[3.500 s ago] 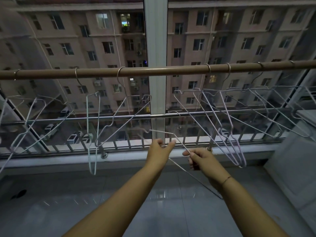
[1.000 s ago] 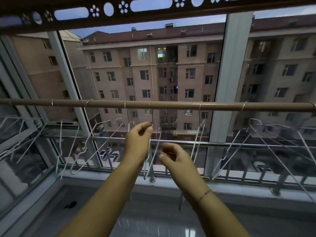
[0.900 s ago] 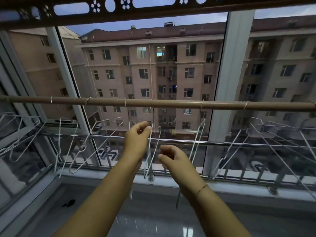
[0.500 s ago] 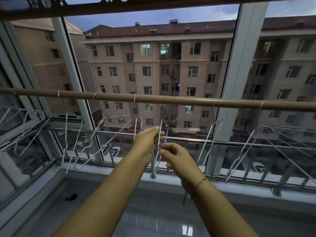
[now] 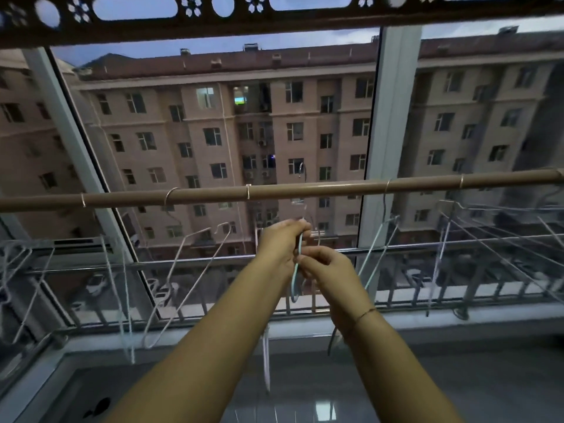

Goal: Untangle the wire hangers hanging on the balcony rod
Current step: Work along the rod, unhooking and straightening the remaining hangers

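A brown balcony rod [image 5: 335,188] runs across the view with several white wire hangers on it. Both hands meet just below its middle. My left hand [image 5: 279,244] pinches the upper part of a pale wire hanger [image 5: 295,280], and my right hand [image 5: 328,268] grips the same hanger a little lower. That hanger is seen edge-on, and its hook [image 5: 301,170] stands above the rod, clear of it. One hanger [image 5: 183,270] hangs to the left of my hands and another hanger [image 5: 380,245] to the right. A cluster of crossed hangers [image 5: 494,233] fills the far right.
More hangers [image 5: 21,270] bunch at the far left. Behind the rod are the window glass, a white frame post [image 5: 387,117] and a metal railing [image 5: 427,250]. A dark patterned rail [image 5: 274,16] runs overhead. The tiled floor [image 5: 488,392] lies below.
Both hands have closed on the middle hanger and raised it, so its hook now stands above the rod. The view has tilted up slightly.
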